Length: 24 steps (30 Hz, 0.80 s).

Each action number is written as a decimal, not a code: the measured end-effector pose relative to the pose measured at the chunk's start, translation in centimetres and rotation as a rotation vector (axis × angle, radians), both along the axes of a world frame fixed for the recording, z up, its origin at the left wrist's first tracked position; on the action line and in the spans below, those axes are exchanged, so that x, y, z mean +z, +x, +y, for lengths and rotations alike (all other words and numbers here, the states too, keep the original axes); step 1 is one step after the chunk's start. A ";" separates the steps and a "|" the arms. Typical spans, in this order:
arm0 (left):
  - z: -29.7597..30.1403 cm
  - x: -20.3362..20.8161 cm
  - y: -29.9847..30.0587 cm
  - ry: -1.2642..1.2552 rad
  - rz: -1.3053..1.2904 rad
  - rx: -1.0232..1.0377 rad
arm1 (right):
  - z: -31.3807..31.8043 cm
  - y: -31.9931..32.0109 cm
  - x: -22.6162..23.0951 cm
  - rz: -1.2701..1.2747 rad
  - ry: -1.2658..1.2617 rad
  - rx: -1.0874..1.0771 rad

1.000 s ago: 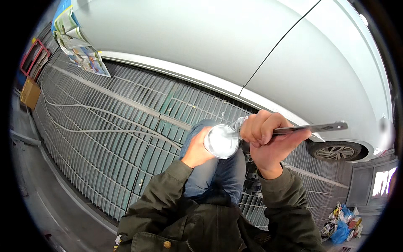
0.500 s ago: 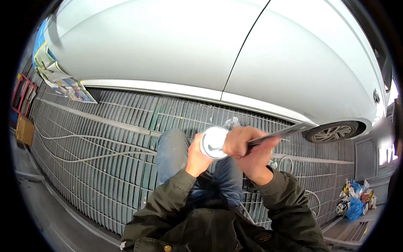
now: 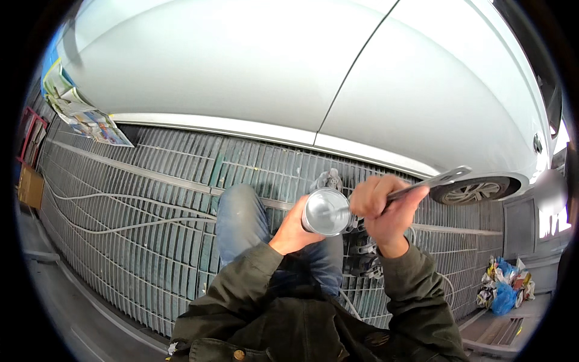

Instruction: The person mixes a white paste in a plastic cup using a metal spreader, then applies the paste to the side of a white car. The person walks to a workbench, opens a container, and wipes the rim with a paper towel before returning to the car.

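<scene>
The cup (image 3: pixel 326 212) sits in the left hand (image 3: pixel 292 231), which curls around its wall; just right of the cup, the right hand (image 3: pixel 381 206) clasps a flat metal strip (image 3: pixel 439 179). The cup looks light, best held by its wall; the strip seems stiff, likely slippery.

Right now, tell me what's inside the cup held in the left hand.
The cup shows what looks like pale grey contents, with a blurred lighter streak toward the right hand. Whatever lies beneath their surface is covered.
</scene>
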<state>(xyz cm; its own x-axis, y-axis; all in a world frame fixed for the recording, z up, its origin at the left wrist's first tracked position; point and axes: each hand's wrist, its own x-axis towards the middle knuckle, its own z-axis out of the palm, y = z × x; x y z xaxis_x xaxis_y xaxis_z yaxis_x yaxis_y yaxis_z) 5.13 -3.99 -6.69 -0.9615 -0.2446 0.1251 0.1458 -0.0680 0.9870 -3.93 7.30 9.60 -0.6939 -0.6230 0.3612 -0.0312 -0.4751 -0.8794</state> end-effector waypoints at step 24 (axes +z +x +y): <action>-2.8 9.4 -9.0 -0.176 0.044 -0.138 | -0.7 -4.9 8.9 -0.057 -0.173 -0.235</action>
